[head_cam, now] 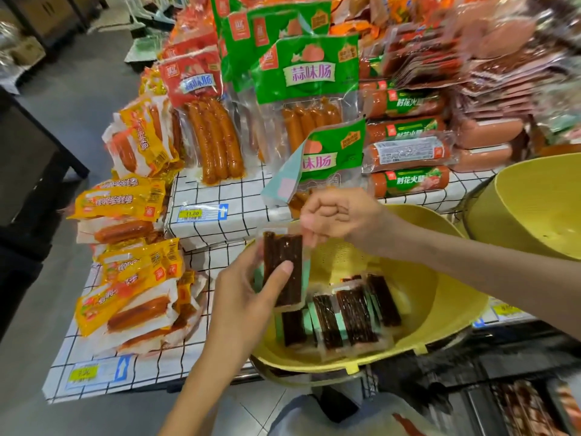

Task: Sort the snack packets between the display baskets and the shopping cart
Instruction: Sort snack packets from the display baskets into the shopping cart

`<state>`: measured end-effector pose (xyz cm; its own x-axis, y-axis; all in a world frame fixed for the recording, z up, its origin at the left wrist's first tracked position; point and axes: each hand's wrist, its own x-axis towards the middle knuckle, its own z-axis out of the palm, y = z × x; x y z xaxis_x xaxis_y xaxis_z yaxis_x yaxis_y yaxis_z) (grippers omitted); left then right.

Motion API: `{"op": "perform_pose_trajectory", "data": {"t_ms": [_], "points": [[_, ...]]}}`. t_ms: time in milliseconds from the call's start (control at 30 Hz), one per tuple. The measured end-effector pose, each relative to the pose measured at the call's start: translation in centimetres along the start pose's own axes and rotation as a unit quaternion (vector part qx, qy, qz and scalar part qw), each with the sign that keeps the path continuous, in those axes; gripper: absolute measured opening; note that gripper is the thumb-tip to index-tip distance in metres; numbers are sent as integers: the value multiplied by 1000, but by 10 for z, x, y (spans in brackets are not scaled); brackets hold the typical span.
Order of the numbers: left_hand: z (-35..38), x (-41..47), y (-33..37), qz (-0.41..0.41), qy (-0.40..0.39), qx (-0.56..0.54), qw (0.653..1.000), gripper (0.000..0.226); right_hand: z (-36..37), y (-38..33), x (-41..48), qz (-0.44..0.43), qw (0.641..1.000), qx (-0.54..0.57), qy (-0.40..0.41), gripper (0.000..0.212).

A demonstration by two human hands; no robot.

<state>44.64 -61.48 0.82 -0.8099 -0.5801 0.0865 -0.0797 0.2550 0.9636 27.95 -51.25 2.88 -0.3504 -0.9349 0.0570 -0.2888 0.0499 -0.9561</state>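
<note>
Left hand (242, 302) grips dark snack packet (279, 250) upright, long axis vertical.

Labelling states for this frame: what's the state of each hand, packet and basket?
held packet: upright, above yellow basket.
left hand: grips held packet, thumb on front.
right hand: curled, pinches its top corner.
yellow basket: holds loose packets.
loose packets: lying side by side.

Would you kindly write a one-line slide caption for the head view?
Left hand holds a dark snack packet by the yellow basket of similar packets; right hand pinches its top corner.
</note>
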Motion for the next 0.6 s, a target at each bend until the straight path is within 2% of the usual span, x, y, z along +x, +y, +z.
{"op": "perform_pose_trajectory", "data": {"t_ms": [33,67,100,167,200,233,267,400,433,500,533,600], "points": [[3,1,-2,-25,3,-29,999,26,-3,14,-2,42,997,-65,-27,24],[4,1,-5,-43,6,-44,998,27,-5,31,-6,95,977,-169,-88,37],[6,1,-7,-52,8,-49,997,28,-6,48,-12,160,930,-282,-175,51],[7,1,-10,-56,14,-57,997,29,0,77,-25,266,797,-430,-331,80],[8,2,-11,-59,19,-61,996,29,5,85,-29,291,759,-451,-368,90],[7,3,-12,-62,22,-62,996,29,9,94,-32,287,750,-467,-371,97],[7,3,-12,-63,22,-59,996,30,12,101,-32,273,754,-482,-353,99],[8,3,-11,-57,11,-18,998,33,13,115,-30,242,814,-468,-244,86],[8,4,-12,-60,13,-12,998,32,10,115,-26,243,834,-449,-210,73],[10,5,-12,-66,22,-2,998,30,-2,101,-19,231,900,-342,-141,25],[10,6,-13,-67,25,5,997,29,-10,91,-16,204,926,-289,-129,21],[12,7,-15,-67,24,28,997,30,-30,69,-13,121,957,-235,-122,18]]}}
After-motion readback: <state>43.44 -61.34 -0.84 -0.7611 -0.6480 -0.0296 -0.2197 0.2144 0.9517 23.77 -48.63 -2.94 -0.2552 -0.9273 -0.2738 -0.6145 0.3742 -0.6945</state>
